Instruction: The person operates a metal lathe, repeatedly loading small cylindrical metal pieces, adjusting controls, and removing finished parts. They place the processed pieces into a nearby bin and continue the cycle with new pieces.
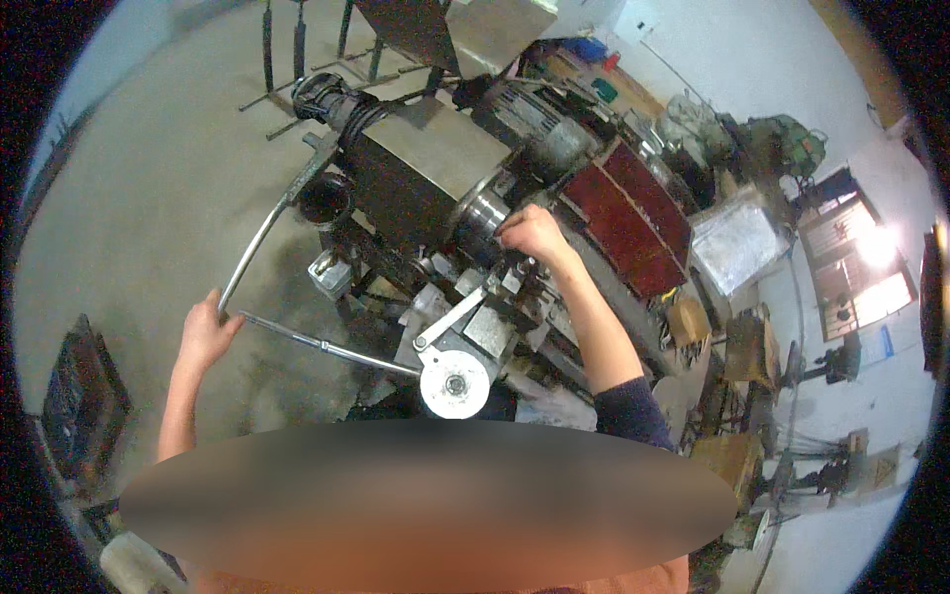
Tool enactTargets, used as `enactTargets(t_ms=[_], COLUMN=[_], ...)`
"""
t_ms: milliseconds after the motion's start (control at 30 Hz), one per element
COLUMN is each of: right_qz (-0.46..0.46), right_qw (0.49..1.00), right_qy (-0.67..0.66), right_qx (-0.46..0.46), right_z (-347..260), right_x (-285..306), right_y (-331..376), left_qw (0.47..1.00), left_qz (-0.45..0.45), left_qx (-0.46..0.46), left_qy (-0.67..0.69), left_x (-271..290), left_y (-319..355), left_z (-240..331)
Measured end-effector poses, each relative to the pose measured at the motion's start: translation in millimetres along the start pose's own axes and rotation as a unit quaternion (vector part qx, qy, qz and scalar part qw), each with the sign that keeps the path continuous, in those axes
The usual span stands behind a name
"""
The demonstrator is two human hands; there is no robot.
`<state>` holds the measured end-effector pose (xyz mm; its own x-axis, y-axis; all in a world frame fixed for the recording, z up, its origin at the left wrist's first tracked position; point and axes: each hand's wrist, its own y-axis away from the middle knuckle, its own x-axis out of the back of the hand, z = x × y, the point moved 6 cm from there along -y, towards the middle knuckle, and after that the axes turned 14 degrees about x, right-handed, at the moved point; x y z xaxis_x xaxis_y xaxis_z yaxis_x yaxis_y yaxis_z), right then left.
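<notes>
On the left, my left hand [206, 332] is wrapped round the lower end of a long metal lever [255, 246] that slants up to the machine's headstock. My right hand [535, 234] is at the front of the round steel chuck [480, 220] of a lathe [426, 148]. Its fingers are closed and bent toward the chuck face; whatever they hold is hidden behind them. Below the chuck sits the tool post with a short handle [457, 319]. A white handwheel [455, 384] stands close to my body, with a metal rod [327, 346] reaching from beside it toward my left hand.
A dark red metal cabinet [628, 218] stands behind the chuck, with a motor [529, 124] to its left. A silvery wrapped box [737, 243] lies further right. Stools with metal legs [297, 49] are at the far left. A dark crate [84, 401] rests on the floor.
</notes>
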<state>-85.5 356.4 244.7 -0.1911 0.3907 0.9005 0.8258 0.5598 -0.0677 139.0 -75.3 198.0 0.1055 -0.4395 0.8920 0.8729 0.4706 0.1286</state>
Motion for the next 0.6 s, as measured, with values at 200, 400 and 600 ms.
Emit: enactTargets(t_ms=[200, 400, 600], right_qz=[-0.026, 0.001, 0.021], right_qw=[0.999, 0.998, 0.994], right_qy=[0.007, -0.002, 0.053], right_qx=[-0.044, -0.056, -0.098], right_z=[0, -1, 0], right_x=[-1, 1, 1], right_y=[2, 3, 3], left_qw=[0.986, 0.926, 0.921], left_qz=[0.110, 0.212, 0.232], left_qx=[-0.040, -0.077, -0.087], left_qy=[-0.119, -0.302, -0.302], left_x=[1, 57, 66], left_y=[-20, -127, -206], left_z=[-5, -62, -96])
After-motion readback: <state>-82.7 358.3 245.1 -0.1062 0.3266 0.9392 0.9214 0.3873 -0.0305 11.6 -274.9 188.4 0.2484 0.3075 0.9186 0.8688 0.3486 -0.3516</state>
